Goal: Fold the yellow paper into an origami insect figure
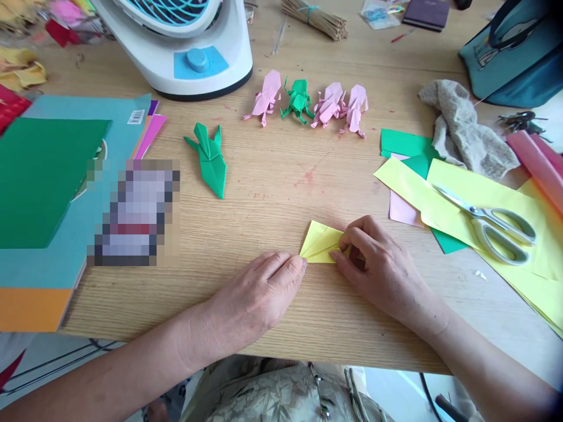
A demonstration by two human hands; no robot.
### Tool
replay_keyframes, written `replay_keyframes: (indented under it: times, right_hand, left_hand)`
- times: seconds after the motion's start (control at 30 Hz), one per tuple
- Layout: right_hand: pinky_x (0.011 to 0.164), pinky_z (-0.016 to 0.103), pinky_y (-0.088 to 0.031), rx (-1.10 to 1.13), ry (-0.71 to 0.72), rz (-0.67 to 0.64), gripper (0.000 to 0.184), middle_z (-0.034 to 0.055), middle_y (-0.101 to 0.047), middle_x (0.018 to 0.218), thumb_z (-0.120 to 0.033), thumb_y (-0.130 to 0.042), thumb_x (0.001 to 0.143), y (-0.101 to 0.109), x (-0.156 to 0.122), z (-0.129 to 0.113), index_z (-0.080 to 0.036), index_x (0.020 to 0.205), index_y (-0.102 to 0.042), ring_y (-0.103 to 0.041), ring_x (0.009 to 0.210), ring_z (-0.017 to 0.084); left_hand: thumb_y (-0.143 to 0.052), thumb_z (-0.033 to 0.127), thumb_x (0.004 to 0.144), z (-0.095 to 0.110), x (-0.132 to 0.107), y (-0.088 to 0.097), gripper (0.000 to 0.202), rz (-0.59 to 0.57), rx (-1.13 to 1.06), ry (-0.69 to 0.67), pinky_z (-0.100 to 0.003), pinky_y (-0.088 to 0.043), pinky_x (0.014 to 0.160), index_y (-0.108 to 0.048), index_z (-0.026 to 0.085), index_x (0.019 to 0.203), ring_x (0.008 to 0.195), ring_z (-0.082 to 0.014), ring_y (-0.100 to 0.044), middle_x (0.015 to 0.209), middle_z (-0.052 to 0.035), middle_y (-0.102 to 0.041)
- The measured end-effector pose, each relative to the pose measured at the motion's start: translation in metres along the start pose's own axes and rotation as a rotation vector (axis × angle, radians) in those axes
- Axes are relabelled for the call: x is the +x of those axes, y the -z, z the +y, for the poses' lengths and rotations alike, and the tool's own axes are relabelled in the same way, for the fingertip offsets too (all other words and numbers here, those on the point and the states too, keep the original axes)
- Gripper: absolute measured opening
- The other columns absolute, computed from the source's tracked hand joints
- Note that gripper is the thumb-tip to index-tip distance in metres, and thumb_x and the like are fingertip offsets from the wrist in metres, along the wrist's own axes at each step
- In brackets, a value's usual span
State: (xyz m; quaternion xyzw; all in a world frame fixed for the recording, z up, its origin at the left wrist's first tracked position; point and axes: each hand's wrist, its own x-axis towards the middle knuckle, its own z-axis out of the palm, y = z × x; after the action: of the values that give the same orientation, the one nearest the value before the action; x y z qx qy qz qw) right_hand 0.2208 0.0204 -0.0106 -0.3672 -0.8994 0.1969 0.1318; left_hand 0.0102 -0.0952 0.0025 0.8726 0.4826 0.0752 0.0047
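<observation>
While left hand (259, 290) pinches its tip, right hand (380, 266) pinches the yellow paper (320, 240).

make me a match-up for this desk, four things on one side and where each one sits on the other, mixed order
Things:
1 scissors
2 folded yellow paper
3 grey cloth
4 fan

Places:
a far side, left of the middle
b at the fingertips of the left hand and right hand
c on the loose yellow sheets
d beside the teal bag

Pairs: 1-c, 2-b, 3-d, 4-a
</observation>
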Motion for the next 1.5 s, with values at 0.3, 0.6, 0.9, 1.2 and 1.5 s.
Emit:
replay_keyframes:
  times: [0.3,0.6,0.9,1.2,1.5]
  right_hand:
    - [0.065,0.029,-0.044,-0.019,0.019,-0.010,0.007,0.0045,-0.054,0.096,-0.019,-0.056,0.091,-0.001,-0.002,0.003,-0.021,0.096,-0.052,-0.057,0.078,0.017]
    - [0.070,0.029,-0.045,0.002,0.089,0.005,0.007,0.0051,-0.051,0.095,-0.014,-0.051,0.093,-0.001,0.000,0.003,-0.020,0.093,-0.051,-0.055,0.081,0.018]
    - [0.071,0.029,-0.045,0.007,0.093,0.006,0.007,0.0053,-0.051,0.094,-0.013,-0.053,0.092,-0.002,0.000,0.005,-0.019,0.092,-0.051,-0.055,0.080,0.018]
    - [0.070,0.029,-0.045,0.021,0.094,0.002,0.007,0.0056,-0.051,0.094,-0.013,-0.052,0.093,-0.001,0.001,0.004,-0.019,0.090,-0.050,-0.054,0.077,0.017]
    - [0.071,0.028,-0.044,0.071,0.065,-0.001,0.010,0.0050,-0.051,0.095,-0.010,-0.049,0.093,-0.001,-0.001,0.006,-0.020,0.091,-0.049,-0.053,0.078,0.016]
  left_hand:
    - [-0.036,0.008,0.099,-0.001,0.005,0.001,0.034,-0.031,0.038,0.009,-0.037,-0.055,0.082,-0.061,0.005,0.122,0.091,-0.0219,-0.058,0.102,-0.0109,-0.066]
    - [-0.044,0.010,0.097,-0.008,-0.014,-0.007,0.041,0.021,-0.161,0.092,-0.037,-0.048,0.102,-0.048,0.006,0.138,0.113,-0.0218,-0.053,0.125,-0.0132,-0.058]
    - [-0.049,0.016,0.098,0.005,-0.004,-0.007,0.046,0.038,-0.062,0.006,-0.039,-0.047,0.093,-0.044,0.012,0.143,0.103,-0.0224,-0.053,0.114,-0.0094,-0.061]
    - [-0.059,0.037,0.094,0.006,0.016,-0.008,0.058,-0.117,0.002,0.038,-0.039,-0.044,0.087,-0.046,0.007,0.142,0.096,-0.0235,-0.050,0.111,-0.0097,-0.061]
    - [-0.059,0.042,0.093,0.001,0.011,-0.009,0.060,-0.173,-0.019,0.077,-0.040,-0.043,0.083,-0.044,0.011,0.143,0.095,-0.0248,-0.051,0.101,-0.0088,-0.058]
